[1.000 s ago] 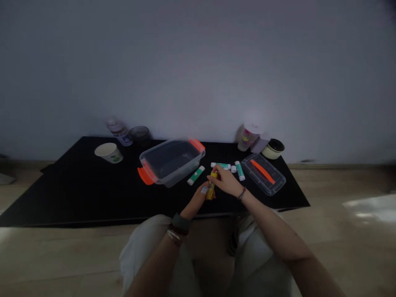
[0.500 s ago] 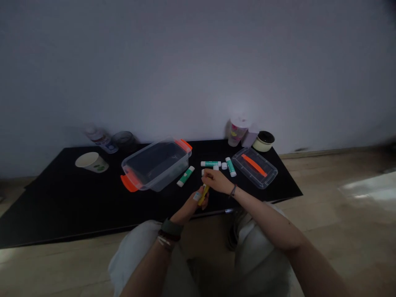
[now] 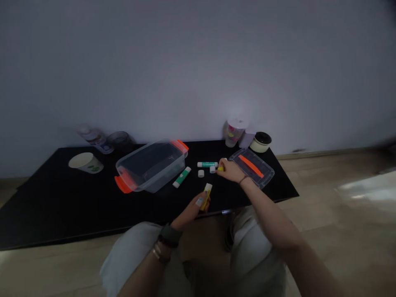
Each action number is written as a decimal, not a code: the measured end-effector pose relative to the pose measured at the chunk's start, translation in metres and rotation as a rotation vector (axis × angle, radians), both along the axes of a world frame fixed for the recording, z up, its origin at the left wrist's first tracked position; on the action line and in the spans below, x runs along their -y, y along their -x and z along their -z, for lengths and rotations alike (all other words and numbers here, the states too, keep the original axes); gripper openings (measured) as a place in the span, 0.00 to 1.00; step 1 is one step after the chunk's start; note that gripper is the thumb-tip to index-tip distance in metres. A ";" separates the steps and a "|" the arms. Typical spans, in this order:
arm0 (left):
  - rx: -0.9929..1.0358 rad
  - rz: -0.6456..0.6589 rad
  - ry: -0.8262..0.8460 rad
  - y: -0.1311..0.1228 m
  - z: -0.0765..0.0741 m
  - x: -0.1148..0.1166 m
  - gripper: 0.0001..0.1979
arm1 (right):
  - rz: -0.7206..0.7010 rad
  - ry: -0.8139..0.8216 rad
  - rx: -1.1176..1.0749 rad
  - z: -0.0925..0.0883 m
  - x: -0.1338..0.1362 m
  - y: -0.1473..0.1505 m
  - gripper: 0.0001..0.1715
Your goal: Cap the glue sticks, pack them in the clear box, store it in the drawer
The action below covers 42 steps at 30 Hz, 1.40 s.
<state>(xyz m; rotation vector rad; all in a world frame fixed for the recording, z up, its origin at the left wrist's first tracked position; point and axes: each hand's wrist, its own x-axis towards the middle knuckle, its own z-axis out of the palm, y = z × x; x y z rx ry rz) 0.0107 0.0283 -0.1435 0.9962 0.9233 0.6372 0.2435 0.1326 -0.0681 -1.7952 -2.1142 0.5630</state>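
The left hand (image 3: 194, 207) is closed around a yellow glue stick (image 3: 205, 197) with a white cap, its long axis tilted, capped end pointing up and away from the person. The right hand (image 3: 228, 171) is curled around a small yellow piece (image 3: 220, 168), mostly hidden by the fingers, to the right of a clear plastic tub with orange handles (image 3: 151, 167). The tub's dim inside is hard to make out. Between hands and tub lie two white caps (image 3: 201, 173) and a green-labelled glue stick (image 3: 182, 177). Right of the tub are a teal-labelled glue stick (image 3: 207, 164) and a clear lid with an orange strip (image 3: 252, 168). Farther right stands a cream jar with a black top (image 3: 260, 142); left of the tub sits a white paper cup (image 3: 86, 162).
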 end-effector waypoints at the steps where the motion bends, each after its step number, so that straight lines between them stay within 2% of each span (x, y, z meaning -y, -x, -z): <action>1: -0.082 -0.034 -0.082 -0.003 0.000 -0.007 0.30 | -0.021 0.075 0.112 0.008 0.002 0.009 0.11; 3: -0.300 -0.095 -0.244 -0.002 0.002 -0.015 0.25 | -0.058 0.158 0.286 0.020 0.004 0.027 0.13; 5: -0.504 -0.096 -0.326 0.004 0.005 -0.017 0.19 | -0.065 0.182 0.381 0.024 0.003 0.038 0.14; 8: -0.780 -0.054 -0.452 0.010 0.009 -0.014 0.13 | -0.023 0.176 0.421 0.020 0.000 0.044 0.17; 11: -0.955 -0.054 -0.598 0.010 0.008 -0.013 0.13 | 0.028 0.102 0.394 0.009 0.007 0.050 0.19; 13: -0.982 -0.074 -0.647 0.009 0.007 -0.013 0.14 | 0.018 0.082 0.348 0.005 0.018 0.059 0.17; 15: -0.986 -0.089 -0.667 0.009 0.007 -0.014 0.15 | -0.054 0.142 0.290 0.005 0.029 0.070 0.21; 17: -0.967 -0.103 -0.683 0.010 0.011 -0.016 0.16 | -0.144 0.234 0.250 0.010 0.038 0.080 0.27; 19: -0.908 -0.120 -0.715 0.010 0.017 -0.017 0.14 | -0.191 0.300 0.224 0.019 0.040 0.086 0.28; 23: -0.793 -0.139 -0.803 0.010 0.029 -0.019 0.16 | -0.137 0.406 0.091 0.031 0.032 0.088 0.23; 26: -0.757 -0.144 -0.839 0.010 0.031 -0.018 0.20 | -0.079 0.464 0.083 0.033 0.025 0.082 0.24; 32: -0.845 -0.117 -0.898 0.012 0.026 -0.010 0.19 | 0.104 0.330 0.300 0.037 0.020 0.068 0.26; 36: -0.923 -0.039 -0.936 0.011 0.022 -0.002 0.17 | 0.141 0.255 0.327 0.037 0.021 0.070 0.27; 42: -0.949 0.014 -0.959 0.007 0.010 0.012 0.17 | 0.184 0.124 0.344 0.014 0.029 0.069 0.28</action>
